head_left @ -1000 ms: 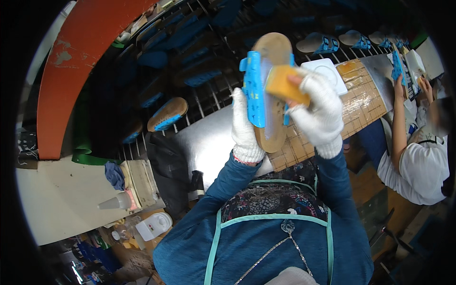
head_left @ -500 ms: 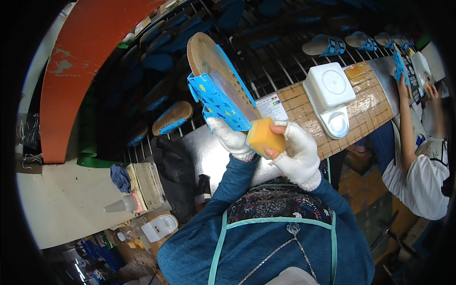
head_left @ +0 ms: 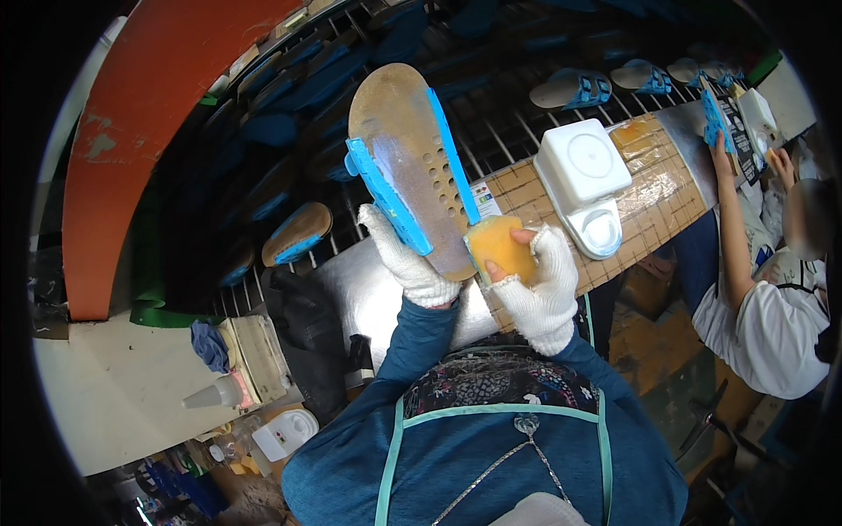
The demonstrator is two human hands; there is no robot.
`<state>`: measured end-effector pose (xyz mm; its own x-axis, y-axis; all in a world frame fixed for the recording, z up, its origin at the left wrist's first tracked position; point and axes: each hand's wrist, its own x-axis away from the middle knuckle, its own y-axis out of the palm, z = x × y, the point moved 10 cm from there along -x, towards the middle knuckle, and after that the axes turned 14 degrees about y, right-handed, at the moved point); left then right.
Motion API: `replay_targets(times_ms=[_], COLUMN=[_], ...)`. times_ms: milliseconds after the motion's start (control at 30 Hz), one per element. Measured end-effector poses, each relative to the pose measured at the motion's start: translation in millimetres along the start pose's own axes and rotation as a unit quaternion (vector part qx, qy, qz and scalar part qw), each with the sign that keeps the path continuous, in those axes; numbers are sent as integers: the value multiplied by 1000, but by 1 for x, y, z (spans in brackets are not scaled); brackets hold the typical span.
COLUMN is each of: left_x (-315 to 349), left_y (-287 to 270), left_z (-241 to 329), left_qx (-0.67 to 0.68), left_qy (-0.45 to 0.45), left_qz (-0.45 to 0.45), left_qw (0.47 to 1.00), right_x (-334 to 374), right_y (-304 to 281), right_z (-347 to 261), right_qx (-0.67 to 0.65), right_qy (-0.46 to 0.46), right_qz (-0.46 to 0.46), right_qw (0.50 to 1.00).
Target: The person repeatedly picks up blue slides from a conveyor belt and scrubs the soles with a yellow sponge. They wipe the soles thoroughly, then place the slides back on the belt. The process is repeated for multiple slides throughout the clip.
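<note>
Two gloved hands: left hand (head_left: 405, 266) has its grip closed on a sandal (head_left: 395, 123), raised at the desk (head_left: 353, 287). Right hand (head_left: 548, 291) pinches a yellow sponge (head_left: 500, 246) by the sandal's lower end; contact unclear.

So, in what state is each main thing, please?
Sandal: raised, held in the left hand
Yellow sponge: gripped in the right hand
White container: resting on the cardboard
Blue cloth: crumpled
Grey cone: lying on its side
</note>
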<state>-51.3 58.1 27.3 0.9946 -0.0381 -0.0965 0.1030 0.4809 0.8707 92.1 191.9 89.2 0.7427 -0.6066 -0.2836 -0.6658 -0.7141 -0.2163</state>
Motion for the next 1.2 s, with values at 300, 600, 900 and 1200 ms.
replay_targets(times_ms=[300, 600, 900, 1200], left_x=[-9, -13, -9, -31], left_y=[-4, 4, 40, 10], left_z=[-10, -2, -15, -24], left_qx=[-19, -51, -45, -28], left_qy=[-38, 8, 51, -69], left_qz=[-14, -5, -31, 27], left_qw=[999, 999, 997, 997], right_x=[-7, 15, -6, 11], right_y=[-19, 2, -17, -82], right_z=[4, -26, -22, 52], right_qx=[38, 144, 45, 104], right_qy=[-8, -146, -82, 39], right_qz=[48, -31, -5, 39], right_qw=[998, 978, 996, 993])
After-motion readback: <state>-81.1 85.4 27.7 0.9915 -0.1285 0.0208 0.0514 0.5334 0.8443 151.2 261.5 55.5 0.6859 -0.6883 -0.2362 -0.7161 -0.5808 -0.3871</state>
